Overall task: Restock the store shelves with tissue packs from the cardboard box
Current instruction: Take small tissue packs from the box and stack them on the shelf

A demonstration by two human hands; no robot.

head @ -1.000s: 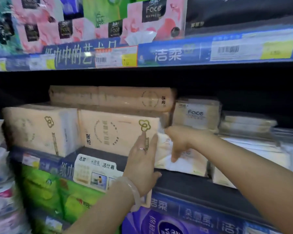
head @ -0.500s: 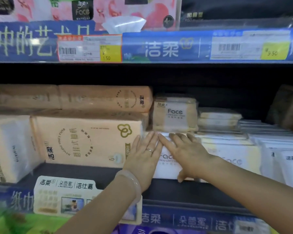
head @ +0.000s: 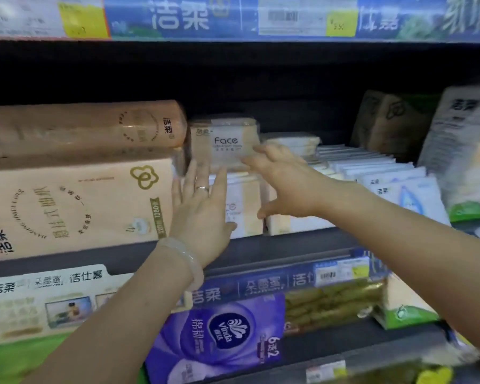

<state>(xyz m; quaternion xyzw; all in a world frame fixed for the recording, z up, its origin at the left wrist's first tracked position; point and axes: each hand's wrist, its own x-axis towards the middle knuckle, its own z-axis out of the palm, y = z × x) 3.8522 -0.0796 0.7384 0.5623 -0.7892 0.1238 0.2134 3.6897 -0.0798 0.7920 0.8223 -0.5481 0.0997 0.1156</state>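
A beige and white "Face" tissue pack stands at the front of the middle shelf. My left hand lies flat against its front, fingers spread, a ring on one finger and a pale bangle on the wrist. My right hand reaches in from the right with fingers apart, over the pack's top right, and its fingertips are near a second "Face" pack stacked behind. Neither hand grips anything. The cardboard box is not in view.
A large peach tissue pack sits left of the hands, with another on top. Flat white and blue packs fill the shelf to the right. Purple Vinda rolls stand below. A blue price rail runs overhead.
The view has moved closer and to the right. My right hand has lifted from the front of the lower pack toward the upper stacked pack. My left hand stays flat on the front.
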